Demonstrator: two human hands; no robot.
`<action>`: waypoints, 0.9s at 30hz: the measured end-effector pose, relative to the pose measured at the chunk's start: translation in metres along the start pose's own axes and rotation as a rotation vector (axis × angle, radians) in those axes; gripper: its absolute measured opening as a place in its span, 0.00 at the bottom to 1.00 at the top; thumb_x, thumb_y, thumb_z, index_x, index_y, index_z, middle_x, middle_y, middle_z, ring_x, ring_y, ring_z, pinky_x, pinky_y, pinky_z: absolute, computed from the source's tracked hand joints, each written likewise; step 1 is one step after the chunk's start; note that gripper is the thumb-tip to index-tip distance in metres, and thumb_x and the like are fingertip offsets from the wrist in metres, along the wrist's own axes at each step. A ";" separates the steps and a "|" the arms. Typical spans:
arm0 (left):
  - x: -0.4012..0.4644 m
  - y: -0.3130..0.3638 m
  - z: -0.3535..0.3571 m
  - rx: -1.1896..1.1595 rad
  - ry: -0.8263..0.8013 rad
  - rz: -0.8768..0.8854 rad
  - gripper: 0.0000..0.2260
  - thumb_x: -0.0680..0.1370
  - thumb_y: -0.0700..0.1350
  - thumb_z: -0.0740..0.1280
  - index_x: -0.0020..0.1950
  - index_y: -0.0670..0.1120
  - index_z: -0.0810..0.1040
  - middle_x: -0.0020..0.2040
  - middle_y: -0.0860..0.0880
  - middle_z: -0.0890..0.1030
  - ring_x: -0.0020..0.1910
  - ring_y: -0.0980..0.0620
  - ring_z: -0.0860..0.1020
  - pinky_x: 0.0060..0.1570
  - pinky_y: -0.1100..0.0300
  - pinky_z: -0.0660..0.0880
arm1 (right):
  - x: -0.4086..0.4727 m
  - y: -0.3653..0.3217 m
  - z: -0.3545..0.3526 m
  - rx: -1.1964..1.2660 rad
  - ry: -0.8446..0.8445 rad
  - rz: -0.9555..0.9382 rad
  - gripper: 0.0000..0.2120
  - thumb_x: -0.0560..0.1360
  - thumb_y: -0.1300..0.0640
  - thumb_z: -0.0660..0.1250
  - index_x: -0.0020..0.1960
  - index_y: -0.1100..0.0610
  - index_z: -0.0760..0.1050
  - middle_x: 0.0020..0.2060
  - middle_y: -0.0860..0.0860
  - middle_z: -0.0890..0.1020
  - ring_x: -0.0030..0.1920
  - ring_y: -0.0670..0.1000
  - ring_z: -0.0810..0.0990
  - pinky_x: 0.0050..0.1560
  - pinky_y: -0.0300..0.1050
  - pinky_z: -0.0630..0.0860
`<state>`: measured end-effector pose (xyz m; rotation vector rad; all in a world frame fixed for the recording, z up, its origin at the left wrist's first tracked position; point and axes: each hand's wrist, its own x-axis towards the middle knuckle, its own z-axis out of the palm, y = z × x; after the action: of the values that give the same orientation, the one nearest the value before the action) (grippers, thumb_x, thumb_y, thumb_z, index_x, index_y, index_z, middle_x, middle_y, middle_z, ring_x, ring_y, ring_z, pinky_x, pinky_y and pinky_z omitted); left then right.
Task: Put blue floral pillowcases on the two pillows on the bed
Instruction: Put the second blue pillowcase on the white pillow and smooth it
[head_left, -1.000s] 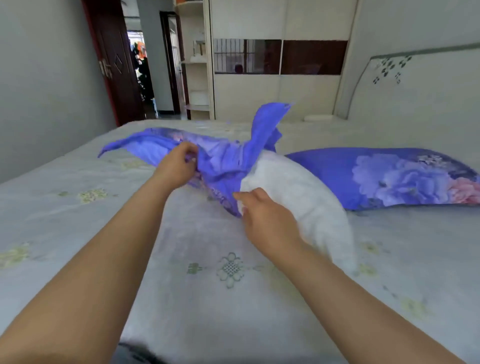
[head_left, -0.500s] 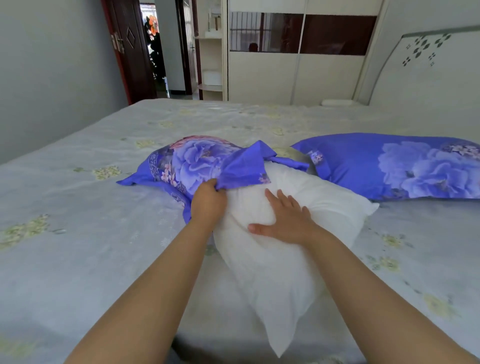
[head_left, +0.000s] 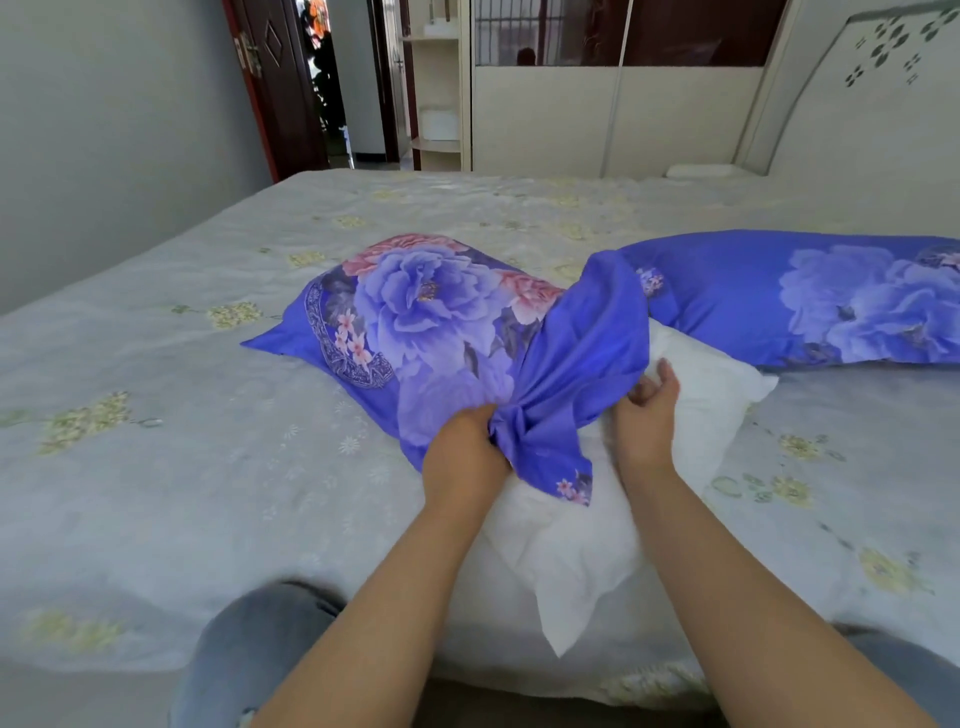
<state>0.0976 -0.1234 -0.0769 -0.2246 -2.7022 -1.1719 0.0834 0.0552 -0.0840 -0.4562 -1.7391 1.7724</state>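
One pillow (head_left: 810, 296) lies fully cased at far right, while the white pillow (head_left: 571, 540) at the near edge is about half inside its case (head_left: 415, 322), whose bunched mouth the left hand (head_left: 462, 457) grips and whose right edge the right hand (head_left: 649, 410) pinches.

The pillowcase (head_left: 441, 332) is smooth woven cloth with a faint sheen, printed with flowers on blue, and it gathers into soft folds where the left hand (head_left: 462, 462) bunches it. The pillow (head_left: 571, 545) beneath is white cloth, matt and slightly grainy, puckered in small creases. The second pillowcase (head_left: 810, 296) is the same printed cloth, lying smoother. The bed sheet (head_left: 156, 467) is pale matt cloth with a fine stitched or printed flower pattern. The door (head_left: 275, 83) looks like dark varnished wood with a metal handle. The wardrobe (head_left: 597, 119) has smooth cream panels and glossy dark glass.
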 end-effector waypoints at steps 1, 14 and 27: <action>0.000 -0.001 0.000 -0.012 0.051 0.028 0.09 0.75 0.43 0.60 0.51 0.46 0.79 0.51 0.47 0.76 0.49 0.45 0.77 0.43 0.57 0.71 | 0.000 -0.003 -0.005 0.000 0.020 -0.081 0.33 0.77 0.65 0.62 0.76 0.57 0.49 0.64 0.52 0.70 0.51 0.38 0.75 0.54 0.30 0.68; -0.007 -0.027 0.041 -0.004 0.001 0.300 0.36 0.70 0.41 0.69 0.75 0.48 0.58 0.73 0.51 0.65 0.72 0.51 0.63 0.67 0.54 0.64 | -0.008 -0.064 -0.010 -1.154 -0.478 -0.646 0.11 0.71 0.58 0.58 0.53 0.59 0.71 0.42 0.60 0.79 0.44 0.64 0.77 0.38 0.50 0.71; 0.000 -0.029 0.025 -1.013 0.165 -0.489 0.43 0.70 0.40 0.70 0.77 0.48 0.46 0.75 0.45 0.61 0.68 0.46 0.68 0.69 0.48 0.65 | -0.014 -0.045 -0.011 -1.028 -0.306 -0.125 0.17 0.75 0.50 0.63 0.59 0.57 0.66 0.50 0.57 0.79 0.51 0.60 0.78 0.42 0.47 0.69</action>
<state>0.0883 -0.1244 -0.1139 0.4119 -1.8224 -2.4693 0.1087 0.0529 -0.0431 -0.4672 -2.7605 0.7584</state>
